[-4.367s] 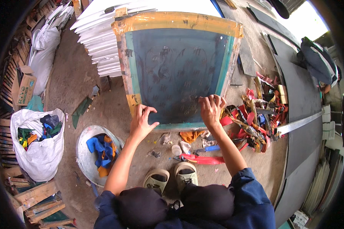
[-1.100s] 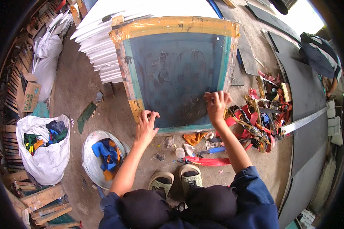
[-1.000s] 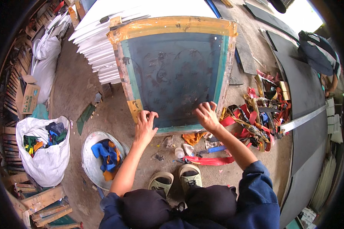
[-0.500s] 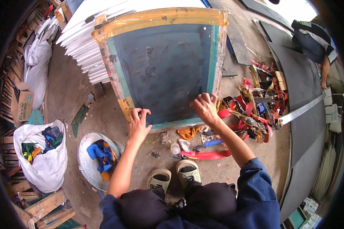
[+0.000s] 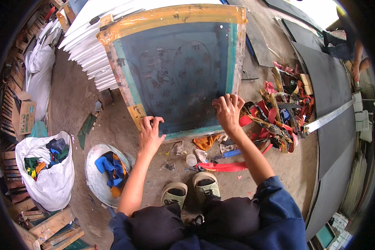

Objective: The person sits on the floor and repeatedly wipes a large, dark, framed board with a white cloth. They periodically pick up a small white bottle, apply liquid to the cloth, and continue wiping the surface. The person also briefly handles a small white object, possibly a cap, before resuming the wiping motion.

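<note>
A silk-screen printing frame [image 5: 186, 62] with dark blue-grey mesh and faint line patterns leans in front of me, orange tape along its far edge. My left hand [image 5: 151, 134] is curled over the frame's near left corner, thumb on the near rim. Over the lower right of the mesh, my right hand [image 5: 229, 110] has its fingers bent and drawn together. Something small and dark shows at its fingertips, too little to name. Green tape runs down both sides of the mesh.
White sheets [image 5: 91, 54] are stacked behind the frame. Left stand a white sack [image 5: 50, 187] and a bucket [image 5: 96, 189] with rags. Tangled coloured scraps [image 5: 279, 118] lie right, beside dark boards [image 5: 327, 87]. Another person's hand [image 5: 356, 71] shows far right.
My right hand has moved slightly right and up across the mesh. My left hand stays at the corner. The other person at the far right has shifted further toward the edge of view.
</note>
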`<act>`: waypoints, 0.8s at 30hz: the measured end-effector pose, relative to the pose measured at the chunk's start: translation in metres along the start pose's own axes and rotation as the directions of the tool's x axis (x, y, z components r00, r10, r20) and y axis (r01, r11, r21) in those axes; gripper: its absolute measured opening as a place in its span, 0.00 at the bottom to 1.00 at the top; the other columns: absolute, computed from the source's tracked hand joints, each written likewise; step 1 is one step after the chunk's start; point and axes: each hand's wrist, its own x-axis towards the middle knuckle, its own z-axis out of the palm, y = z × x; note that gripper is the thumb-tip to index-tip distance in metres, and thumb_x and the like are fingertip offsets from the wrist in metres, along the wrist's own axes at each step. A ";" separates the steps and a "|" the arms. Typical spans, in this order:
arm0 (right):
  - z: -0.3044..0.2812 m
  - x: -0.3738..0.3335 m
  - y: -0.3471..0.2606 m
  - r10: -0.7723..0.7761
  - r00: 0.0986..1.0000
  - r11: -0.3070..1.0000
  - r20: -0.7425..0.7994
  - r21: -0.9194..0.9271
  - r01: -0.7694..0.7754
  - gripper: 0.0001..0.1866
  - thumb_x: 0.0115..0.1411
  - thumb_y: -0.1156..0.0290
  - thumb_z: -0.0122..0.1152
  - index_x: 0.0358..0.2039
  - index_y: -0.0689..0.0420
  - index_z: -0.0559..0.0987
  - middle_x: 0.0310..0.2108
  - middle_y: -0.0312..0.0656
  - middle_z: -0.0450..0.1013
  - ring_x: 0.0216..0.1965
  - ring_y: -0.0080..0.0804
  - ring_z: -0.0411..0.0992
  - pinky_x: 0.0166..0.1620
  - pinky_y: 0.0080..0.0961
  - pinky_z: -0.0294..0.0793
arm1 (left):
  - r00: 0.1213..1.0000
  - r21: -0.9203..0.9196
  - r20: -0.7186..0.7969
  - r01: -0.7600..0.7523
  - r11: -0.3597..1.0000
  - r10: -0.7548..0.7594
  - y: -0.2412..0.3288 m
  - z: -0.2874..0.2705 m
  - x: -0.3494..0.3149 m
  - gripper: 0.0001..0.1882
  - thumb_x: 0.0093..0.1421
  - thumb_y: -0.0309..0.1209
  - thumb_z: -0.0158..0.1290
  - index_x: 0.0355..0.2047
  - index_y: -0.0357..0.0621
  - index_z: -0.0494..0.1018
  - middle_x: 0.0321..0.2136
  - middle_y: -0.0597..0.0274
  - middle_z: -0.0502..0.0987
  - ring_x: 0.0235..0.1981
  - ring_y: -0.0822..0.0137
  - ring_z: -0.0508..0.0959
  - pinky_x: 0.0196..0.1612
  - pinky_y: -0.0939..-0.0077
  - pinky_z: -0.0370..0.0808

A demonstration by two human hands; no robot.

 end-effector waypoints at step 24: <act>0.003 -0.027 0.011 -0.073 0.988 0.930 -0.138 0.349 0.117 0.11 0.46 0.81 0.58 0.33 0.57 0.75 0.29 0.41 0.68 0.33 0.40 0.68 0.33 0.32 0.70 | 1.000 -0.007 0.022 0.006 1.000 -0.006 -0.003 -0.001 -0.001 0.33 0.36 0.24 0.67 0.42 0.53 0.62 0.40 0.58 0.59 0.46 0.54 0.65 0.41 0.61 0.74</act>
